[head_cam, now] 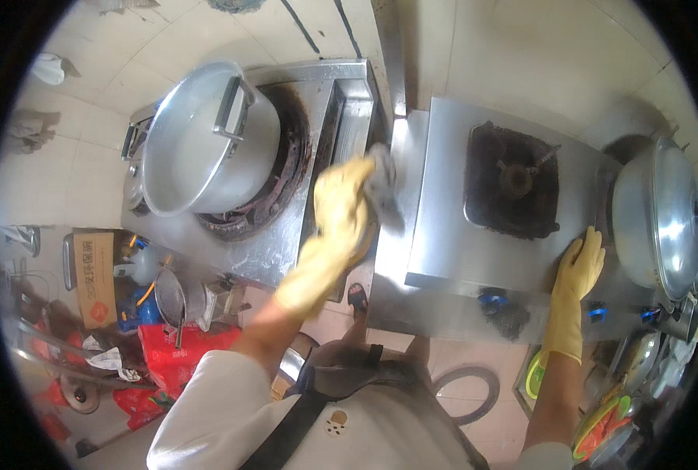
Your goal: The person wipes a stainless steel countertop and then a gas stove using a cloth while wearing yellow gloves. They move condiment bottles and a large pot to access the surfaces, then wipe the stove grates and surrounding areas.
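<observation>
Both of my hands wear yellow rubber gloves. My left hand (342,197) is closed around a dark grey cloth (384,188), blurred, over the gap between two steel stoves. Its lower edge hangs by the side ledge of the right-hand stove (443,223). My right hand (581,261) rests palm down on that stove's steel top, holding nothing. Just right of it is a large lidded aluminium pot (637,217). A square blackened burner (513,179) lies between my hands. Left of my left hand, a big aluminium pot (243,158) of cloudy liquid sits on a ring burner.
Blue knobs (597,315) line the right stove's front. A strainer (171,296), a cardboard box (94,279) and red bags (178,358) crowd the lower left. A grey ring (490,388) lies on the tiled floor. Coloured baskets (601,432) stand at lower right.
</observation>
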A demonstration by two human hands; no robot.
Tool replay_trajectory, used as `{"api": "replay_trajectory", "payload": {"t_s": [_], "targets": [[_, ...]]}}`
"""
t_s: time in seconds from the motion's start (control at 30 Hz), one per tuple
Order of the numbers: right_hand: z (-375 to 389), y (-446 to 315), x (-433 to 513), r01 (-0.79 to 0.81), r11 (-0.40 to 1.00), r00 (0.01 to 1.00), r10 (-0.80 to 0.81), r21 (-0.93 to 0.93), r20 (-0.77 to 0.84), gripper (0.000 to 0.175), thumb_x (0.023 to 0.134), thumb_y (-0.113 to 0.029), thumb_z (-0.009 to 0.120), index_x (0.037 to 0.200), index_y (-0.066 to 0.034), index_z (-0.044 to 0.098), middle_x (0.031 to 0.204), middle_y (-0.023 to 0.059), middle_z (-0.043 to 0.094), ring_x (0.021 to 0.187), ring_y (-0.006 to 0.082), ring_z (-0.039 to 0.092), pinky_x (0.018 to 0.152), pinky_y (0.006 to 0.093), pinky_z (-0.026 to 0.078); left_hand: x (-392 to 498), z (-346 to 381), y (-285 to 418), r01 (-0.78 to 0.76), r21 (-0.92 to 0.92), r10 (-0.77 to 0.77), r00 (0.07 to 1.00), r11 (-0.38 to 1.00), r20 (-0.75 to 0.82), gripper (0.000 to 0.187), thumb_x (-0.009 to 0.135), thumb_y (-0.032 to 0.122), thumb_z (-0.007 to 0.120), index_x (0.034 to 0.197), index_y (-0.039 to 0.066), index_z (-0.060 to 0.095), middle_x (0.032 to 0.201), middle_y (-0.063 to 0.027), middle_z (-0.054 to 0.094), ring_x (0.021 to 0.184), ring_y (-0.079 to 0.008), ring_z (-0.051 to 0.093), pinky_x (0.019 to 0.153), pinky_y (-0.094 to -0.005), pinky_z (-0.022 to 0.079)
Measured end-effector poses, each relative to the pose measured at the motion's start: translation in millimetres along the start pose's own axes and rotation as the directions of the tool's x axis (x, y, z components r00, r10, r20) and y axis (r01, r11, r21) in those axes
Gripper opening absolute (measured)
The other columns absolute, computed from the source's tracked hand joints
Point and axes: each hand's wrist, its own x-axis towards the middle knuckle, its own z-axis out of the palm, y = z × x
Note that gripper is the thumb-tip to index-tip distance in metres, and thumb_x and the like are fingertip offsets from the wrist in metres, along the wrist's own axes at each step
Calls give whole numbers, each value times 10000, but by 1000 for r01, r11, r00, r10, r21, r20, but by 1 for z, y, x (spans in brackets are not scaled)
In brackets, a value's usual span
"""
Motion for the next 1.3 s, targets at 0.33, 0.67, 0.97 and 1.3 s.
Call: {"api": "replay_trajectory", "payload": {"t_s": [0.33, 0.67, 0.97, 1.3], "targets": [[-4, 4, 1, 48, 999, 999, -49, 23, 23, 403, 1029, -155, 629, 1429, -108, 645, 1469, 222, 636, 1302, 515, 594, 1150, 559, 463, 77, 150, -117, 135, 727, -670, 527, 673, 523, 701, 997, 137, 653, 1575, -82, 321, 1550, -295, 437, 1524, -462, 380, 1208, -513, 432], [1, 1, 4, 81, 996, 996, -83, 47, 41, 404, 1087, -175, 554, 1478, -86, 599, 1502, 209, 606, 1334, 473, 568, 1197, 530, 413, 5, 144, -160, 160, 728, -537, 780, 667, 321, 352, 1089, 243, 464, 1303, 4, 611, 1129, -203, 721, 1037, -360, 742, 890, -435, 620], [12, 7, -2, 38, 999, 997, -37, -16, 64, 428, 1106, -280, 509, 1501, -144, 599, 1569, 154, 567, 1377, 492, 529, 1191, 528, 402, -105, 86, -96, 468, 730, -771, 624, 499, 127, 446, 1134, 364, 396, 1149, 4, 658, 1046, -240, 757, 910, -400, 769, 809, -499, 637], [14, 11, -5, 57, 993, 998, -56, -101, 14, 427, 1084, -290, 554, 1473, -132, 627, 1536, 136, 604, 1342, 469, 570, 1153, 524, 452, -109, 25, -22, 767, 471, -889, 447, 436, 96, 357, 1074, 248, 398, 1094, 38, 686, 1068, -222, 746, 980, -372, 746, 824, -463, 613]]}}
